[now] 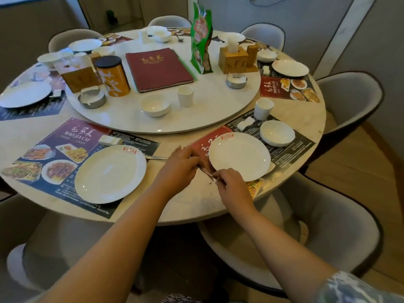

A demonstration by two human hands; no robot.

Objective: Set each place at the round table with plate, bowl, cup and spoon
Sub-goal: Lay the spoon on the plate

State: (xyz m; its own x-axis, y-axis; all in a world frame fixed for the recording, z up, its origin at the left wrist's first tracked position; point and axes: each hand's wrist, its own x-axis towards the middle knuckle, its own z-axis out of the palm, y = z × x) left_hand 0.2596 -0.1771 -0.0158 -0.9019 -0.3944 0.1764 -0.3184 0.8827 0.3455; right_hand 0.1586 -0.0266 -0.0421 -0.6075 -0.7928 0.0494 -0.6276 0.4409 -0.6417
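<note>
Dining room, grey padded chairs ringed about a round marble desk [196, 206] with a raised turntable [218, 101] at its centre; printed placemats at each seat.

Near edge, left place: plate [110, 174] on a purple placemat [65, 136]; small white rest [110, 140] beyond it; no bowl or cup at this place yet; a metal handle [156, 158] shows just right of the plate, its far end hidden under the hand.

Near edge, right place: plate [239, 156] on a red placemat [199, 149]; bowl [277, 133] and cup [263, 108] beyond it toward the right edge.

Turntable, near rim: spare bowl [155, 104] and spare cup [185, 95], standing apart; judged to be meant for the left place; further back a red menu [158, 68], orange tin [112, 76], two ashtrays, wooden holders.

Left hand [179, 165]: between the two near plates, fingers curled down over thin metal cutlery [206, 172]; grip pressed together on it. Right hand [229, 182]: at the near rim of the right plate, fingertips pinching the other end of the same slim metal piece; whether spoon or otherwise is too blurred to tell.

Handling: cutlery light, stiff, slick, best taken at mid-handle; porcelain fragile and smooth, plates by the rim, bowl with fingers under the foot, cup around its wall.

Far places: plates, bowls and cups partly laid.
</note>
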